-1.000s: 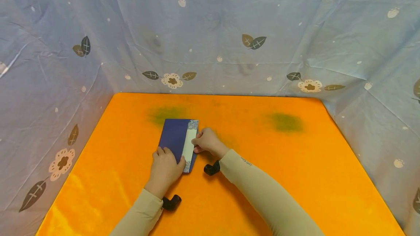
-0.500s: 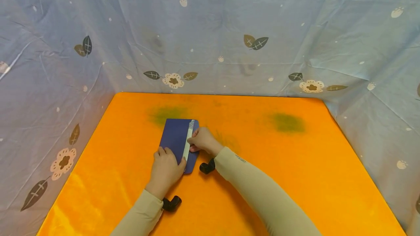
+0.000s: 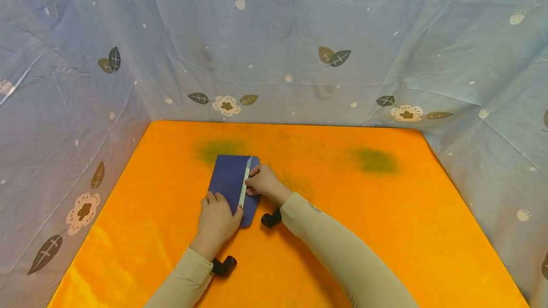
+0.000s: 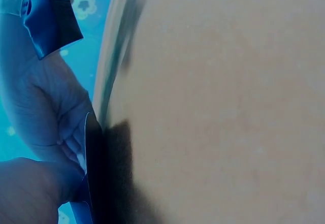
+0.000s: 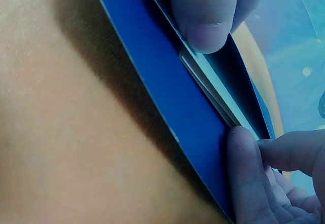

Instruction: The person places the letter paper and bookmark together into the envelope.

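Observation:
A dark blue envelope (image 3: 229, 172) lies on the table, its flap (image 3: 252, 213) spread out to the right. My left hand (image 3: 216, 220) holds it down near the lower end, fingers toward the left edge and thumb at the opening. Between the layers sits a white card (image 3: 246, 179) with a patterned end; only a narrow strip shows. My right hand (image 3: 267, 184) pinches the card's outer edge. In the right wrist view, the card (image 5: 218, 97) shows stacked layers, with the left thumb (image 5: 208, 26) over the envelope's mouth and the right fingers (image 5: 244, 155) at the card's edge.
An orange cloth (image 3: 364, 232) covers the table, with two dark greenish patches. Pale blue patterned curtains (image 3: 282, 37) stand along the back and both sides. A black wrist device (image 3: 224, 266) hangs at the left cuff, another (image 3: 271, 219) at the right.
The right hand has moved left, sliding the card deeper into the envelope. The card's visible strip has narrowed and more flap shows. The left hand stays in place.

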A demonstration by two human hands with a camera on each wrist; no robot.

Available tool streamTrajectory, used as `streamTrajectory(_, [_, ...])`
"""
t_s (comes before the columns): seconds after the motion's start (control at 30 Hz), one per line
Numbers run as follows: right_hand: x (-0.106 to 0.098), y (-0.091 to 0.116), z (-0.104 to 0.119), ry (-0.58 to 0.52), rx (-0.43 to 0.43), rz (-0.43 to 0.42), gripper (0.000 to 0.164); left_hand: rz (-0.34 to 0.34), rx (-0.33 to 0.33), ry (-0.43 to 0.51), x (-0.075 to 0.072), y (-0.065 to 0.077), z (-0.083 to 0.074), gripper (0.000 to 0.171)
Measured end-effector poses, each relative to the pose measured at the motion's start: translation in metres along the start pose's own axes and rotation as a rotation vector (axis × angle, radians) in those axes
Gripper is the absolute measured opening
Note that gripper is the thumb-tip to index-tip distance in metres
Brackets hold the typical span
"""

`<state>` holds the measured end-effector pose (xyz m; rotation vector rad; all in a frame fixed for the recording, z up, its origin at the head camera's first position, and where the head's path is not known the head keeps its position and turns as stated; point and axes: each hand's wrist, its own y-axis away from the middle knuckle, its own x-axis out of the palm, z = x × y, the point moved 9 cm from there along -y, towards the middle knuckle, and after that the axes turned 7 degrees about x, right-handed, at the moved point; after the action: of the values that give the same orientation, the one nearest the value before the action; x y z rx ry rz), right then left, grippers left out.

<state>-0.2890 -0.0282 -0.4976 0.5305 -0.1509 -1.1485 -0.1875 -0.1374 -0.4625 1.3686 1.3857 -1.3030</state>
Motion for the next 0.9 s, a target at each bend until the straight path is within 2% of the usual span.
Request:
streamTrajectory(0.4, [0.0016,0.0018,0.0031,0.03,-0.013,0.004,0.033,0.017,-0.009,0.012,0.0006,-0.0005,-0.0001,0.077])
streamTrajectory(0.9, [0.0053,0.0069,0.0077,0.059,-0.06,0.043,0.022,0.012,-0.006,0.009,0.0026,0.0,0.0007,0.078])
